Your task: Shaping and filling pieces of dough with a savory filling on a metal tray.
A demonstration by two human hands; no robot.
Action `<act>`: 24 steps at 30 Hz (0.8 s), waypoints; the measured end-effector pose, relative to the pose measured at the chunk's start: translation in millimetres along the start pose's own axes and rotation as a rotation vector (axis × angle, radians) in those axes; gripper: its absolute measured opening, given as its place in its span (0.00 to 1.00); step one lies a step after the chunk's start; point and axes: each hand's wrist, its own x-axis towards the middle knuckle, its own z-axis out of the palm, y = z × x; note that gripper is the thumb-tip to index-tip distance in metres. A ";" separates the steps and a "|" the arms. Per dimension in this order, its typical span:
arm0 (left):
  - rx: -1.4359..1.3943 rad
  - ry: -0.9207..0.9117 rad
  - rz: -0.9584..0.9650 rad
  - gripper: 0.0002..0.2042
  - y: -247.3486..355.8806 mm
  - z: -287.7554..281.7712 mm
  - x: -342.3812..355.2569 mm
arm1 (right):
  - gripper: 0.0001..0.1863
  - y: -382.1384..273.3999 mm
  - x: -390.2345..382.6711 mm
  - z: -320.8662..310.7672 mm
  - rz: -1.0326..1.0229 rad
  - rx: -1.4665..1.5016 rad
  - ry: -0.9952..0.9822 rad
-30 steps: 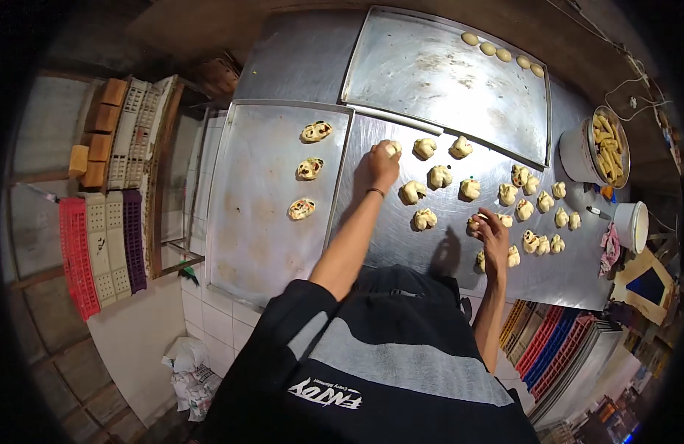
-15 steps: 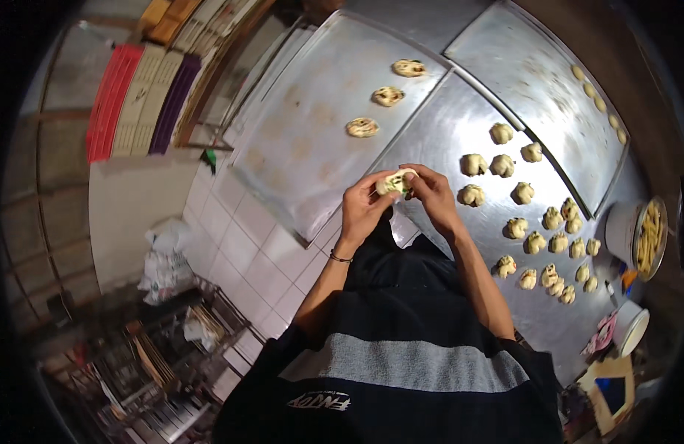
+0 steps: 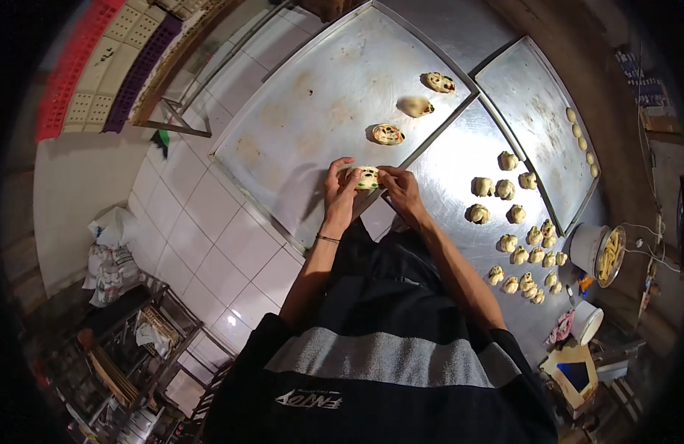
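A pale dough piece dotted with dark, red and green bits [image 3: 368, 178] is held between my two hands, just above the near edge of a metal baking tray [image 3: 312, 92]. My left hand [image 3: 341, 183] pinches its left end, and my right hand [image 3: 401, 189] grips the right end. Beyond them, a column of filled dough pieces lies on the tray: the nearest [image 3: 388, 134] has its speckled cut face up, the middle one [image 3: 415, 107] looks blurred, and the farthest [image 3: 439, 82] sits by the tray's right rim.
Several knotted dough lumps [image 3: 505, 189] are spread over the steel table [image 3: 449, 159] at my right. A second tray [image 3: 538, 96] with small dough balls [image 3: 576, 131] lies farther right. A white bucket of yellow strips [image 3: 610, 255] stands at the table's right edge. Stacked crates [image 3: 79, 70] are far left.
My hands and the dough piece have shifted left, over the tray's near edge. The dough piece is now turned with its speckled face showing. The whole view has swung slightly.
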 end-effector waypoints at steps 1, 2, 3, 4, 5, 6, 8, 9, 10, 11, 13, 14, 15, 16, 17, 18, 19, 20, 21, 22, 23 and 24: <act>0.112 -0.037 0.198 0.10 -13.1 2.4 9.7 | 0.19 9.6 3.2 5.0 -0.122 -0.075 0.126; 0.094 -0.053 0.182 0.10 -25.2 1.7 17.1 | 0.19 17.5 3.4 0.0 -0.111 -0.092 0.146; 0.268 -0.041 0.251 0.09 -32.8 -3.5 21.0 | 0.19 13.4 2.0 2.8 -0.025 -0.059 0.116; 0.441 -0.033 0.320 0.10 -40.9 -8.7 23.7 | 0.20 8.4 -1.6 3.4 0.058 -0.025 0.089; 0.503 -0.060 0.349 0.14 -47.9 -13.9 29.6 | 0.18 2.1 -0.5 2.5 0.014 -0.197 0.097; 0.927 -0.042 0.604 0.14 -48.5 -18.3 32.8 | 0.18 4.6 -3.5 -2.0 0.031 -0.207 0.117; 1.020 -0.028 0.520 0.15 -38.8 -15.0 20.8 | 0.15 15.8 -4.7 -5.1 -0.236 -0.542 0.299; 1.021 -0.035 0.506 0.15 -42.0 -20.4 16.0 | 0.12 12.4 -8.4 -1.3 -0.280 -0.539 0.320; 1.082 0.053 0.482 0.17 -44.6 -25.6 11.1 | 0.12 9.0 -11.4 3.4 -0.266 -0.536 0.321; 1.146 0.142 0.460 0.20 -46.1 -31.5 6.4 | 0.12 5.3 -13.8 9.0 -0.203 -0.566 0.322; 1.086 0.073 0.287 0.20 -29.6 -24.5 1.1 | 0.12 6.8 -14.4 12.4 -0.091 -0.534 0.329; 1.019 0.016 0.125 0.20 -20.9 -19.3 0.9 | 0.12 9.3 -11.8 14.7 -0.085 -0.526 0.336; 0.804 -0.022 0.139 0.18 -21.6 -21.2 4.8 | 0.13 13.1 -7.1 19.5 -0.064 -0.514 0.334; 0.820 -0.029 0.142 0.18 -19.7 -25.7 9.6 | 0.14 12.1 -2.1 22.9 -0.046 -0.500 0.332; 0.923 -0.039 0.150 0.18 -15.2 -32.2 15.1 | 0.17 15.3 2.9 18.0 -0.133 -0.497 0.235; 1.026 -0.053 0.160 0.17 -6.3 -36.0 19.5 | 0.17 15.8 6.0 16.9 -0.135 -0.480 0.250; 1.273 -0.059 0.224 0.22 3.2 -39.2 22.2 | 0.19 16.1 8.3 15.9 -0.104 -0.369 0.225; 1.293 -0.081 0.238 0.22 11.0 -38.8 24.0 | 0.20 16.2 8.1 12.9 -0.076 -0.256 0.204; 1.386 -0.018 0.264 0.25 18.0 -44.2 23.4 | 0.21 11.4 3.4 10.4 -0.037 -0.204 0.128; 1.473 0.045 0.297 0.29 27.4 -46.3 22.4 | 0.21 1.2 -3.1 7.7 -0.046 -0.183 0.142; 1.460 0.057 0.205 0.34 42.5 -43.8 16.9 | 0.20 -11.1 -10.9 4.5 0.002 -0.111 0.121; 1.478 0.035 0.226 0.34 56.1 -44.4 12.3 | 0.18 -21.4 -20.7 0.9 0.048 -0.038 0.103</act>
